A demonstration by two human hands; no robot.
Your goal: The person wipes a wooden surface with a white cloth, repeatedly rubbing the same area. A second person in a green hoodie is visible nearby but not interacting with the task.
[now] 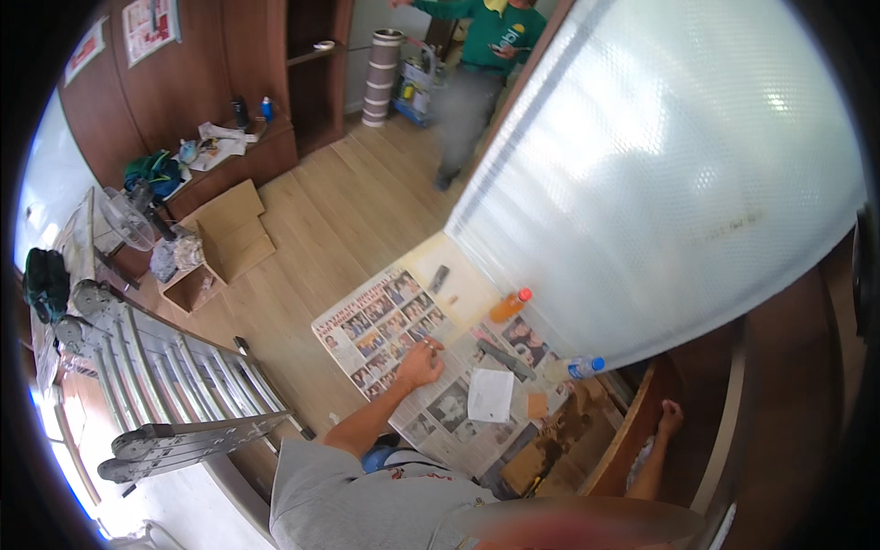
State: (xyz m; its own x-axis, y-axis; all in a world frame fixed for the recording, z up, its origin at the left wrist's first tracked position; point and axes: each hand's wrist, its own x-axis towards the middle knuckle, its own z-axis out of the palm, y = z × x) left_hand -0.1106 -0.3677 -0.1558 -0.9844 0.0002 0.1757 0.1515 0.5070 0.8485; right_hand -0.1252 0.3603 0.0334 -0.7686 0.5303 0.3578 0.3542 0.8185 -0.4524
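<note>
My left hand (421,363) rests on newspaper (450,375) spread over a work surface, its fingers partly curled; whether something small is between them cannot be told. My right hand (672,414) is at the far right, beyond a curved wooden edge (622,436), fingers bent, with a whitish cloth-like thing (641,462) beside the forearm. Between the hands lie a white paper sheet (490,395), a small orange-brown square (537,405), a dark grey elongated tool or piece (507,359), a clear plastic bottle with a blue cap (575,368) and an orange drink bottle (510,306).
A translucent textured panel (653,172) stands at the right. An aluminium folding ladder (179,378) is at the left, near an open box (192,287) and a fan (127,218). Another person (491,41) in a green top stands beyond, near a striped column (381,79).
</note>
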